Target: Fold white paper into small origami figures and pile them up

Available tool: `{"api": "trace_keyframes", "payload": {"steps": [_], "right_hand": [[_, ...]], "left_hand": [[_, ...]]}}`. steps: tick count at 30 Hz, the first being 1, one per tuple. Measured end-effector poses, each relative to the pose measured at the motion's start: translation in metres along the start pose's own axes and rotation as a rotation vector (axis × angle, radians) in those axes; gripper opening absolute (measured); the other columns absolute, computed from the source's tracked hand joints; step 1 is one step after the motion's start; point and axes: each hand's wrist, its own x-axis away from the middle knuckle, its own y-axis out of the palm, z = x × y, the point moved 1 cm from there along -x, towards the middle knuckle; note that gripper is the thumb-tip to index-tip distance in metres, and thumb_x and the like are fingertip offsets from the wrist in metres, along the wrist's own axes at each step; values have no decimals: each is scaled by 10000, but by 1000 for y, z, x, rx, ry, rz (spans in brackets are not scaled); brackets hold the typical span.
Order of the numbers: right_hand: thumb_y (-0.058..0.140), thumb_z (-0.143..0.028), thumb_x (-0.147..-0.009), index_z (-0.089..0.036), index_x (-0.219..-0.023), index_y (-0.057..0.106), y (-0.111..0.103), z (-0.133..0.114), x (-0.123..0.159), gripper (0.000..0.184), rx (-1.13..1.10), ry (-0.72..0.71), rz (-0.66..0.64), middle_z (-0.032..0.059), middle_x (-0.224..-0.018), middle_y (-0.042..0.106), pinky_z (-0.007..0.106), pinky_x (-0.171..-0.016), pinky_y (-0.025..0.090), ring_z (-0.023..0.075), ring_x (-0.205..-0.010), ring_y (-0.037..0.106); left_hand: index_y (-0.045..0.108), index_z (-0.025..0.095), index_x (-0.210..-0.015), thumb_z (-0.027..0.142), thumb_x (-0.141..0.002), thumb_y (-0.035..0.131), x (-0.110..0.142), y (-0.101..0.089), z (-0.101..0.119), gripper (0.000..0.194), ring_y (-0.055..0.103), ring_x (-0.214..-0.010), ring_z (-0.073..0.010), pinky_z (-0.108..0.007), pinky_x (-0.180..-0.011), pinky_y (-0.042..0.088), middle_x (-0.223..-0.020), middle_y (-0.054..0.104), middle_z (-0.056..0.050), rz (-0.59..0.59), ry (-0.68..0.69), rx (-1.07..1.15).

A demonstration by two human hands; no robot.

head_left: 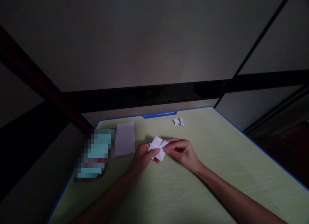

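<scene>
A folded white origami paper (157, 142) with several pointed corners and creases meeting near its middle is held between both hands above the table. My left hand (144, 157) grips its left side, the thumb lying across the top and fingers underneath. On the right edge, my right hand (181, 150) pinches a flap between thumb and fingers. Farther back and to the right lies a small folded paper figure (179, 121), apart from both hands.
A pale rectangular stack or sheet of paper (125, 139) lies at the left of the light green table (217, 179). Left of it is a pixelated bluish object (95, 156). A blue handle (160, 114) sits on the blue-rimmed back edge, before panelled doors (145, 43).
</scene>
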Motion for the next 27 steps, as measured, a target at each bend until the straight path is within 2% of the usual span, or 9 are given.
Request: {"api": "trace_keyframes", "payload": {"steps": [9, 15, 22, 25, 27], "right_hand": [[604, -103, -636, -173, -673, 672, -4, -2, 0, 104, 142, -156, -76, 63, -812, 590, 250, -600, 447, 136, -690, 562], [600, -107, -640, -159, -668, 667, -2, -4, 2, 89, 190, -153, -95, 71, -801, 591, 268, -610, 448, 147, -701, 559], [597, -108, -642, -150, -659, 658, -1, -3, 2, 76, 146, -140, -104, 74, -809, 578, 268, -608, 444, 143, -699, 555], [606, -114, -631, -150, -630, 645, -1, -2, 1, 53, 95, -85, -83, 66, -825, 563, 254, -588, 438, 124, -673, 545], [613, -118, -621, -149, -616, 625, -2, -1, 0, 33, 31, -35, -54, 59, -857, 549, 241, -574, 431, 104, -646, 532]], "left_hand": [[608, 94, -577, 214, -563, 581, -5, -4, -5, 124, 498, -466, -106, -202, -422, 388, -513, 589, -13, -57, -49, 48], [602, 102, -552, 211, -540, 592, -5, -4, -5, 110, 502, -457, -117, -213, -412, 393, -479, 576, -6, -44, -75, 62], [611, 95, -587, 240, -555, 616, -2, -1, 1, 149, 506, -458, -110, -204, -424, 395, -498, 584, -9, -49, -64, -48], [608, 96, -583, 245, -550, 619, -2, 0, 1, 153, 510, -469, -112, -205, -436, 400, -510, 588, -10, -44, -49, -41], [606, 95, -572, 251, -544, 623, 0, 1, 3, 159, 506, -465, -109, -202, -438, 396, -503, 585, -9, 4, -35, -41]]}}
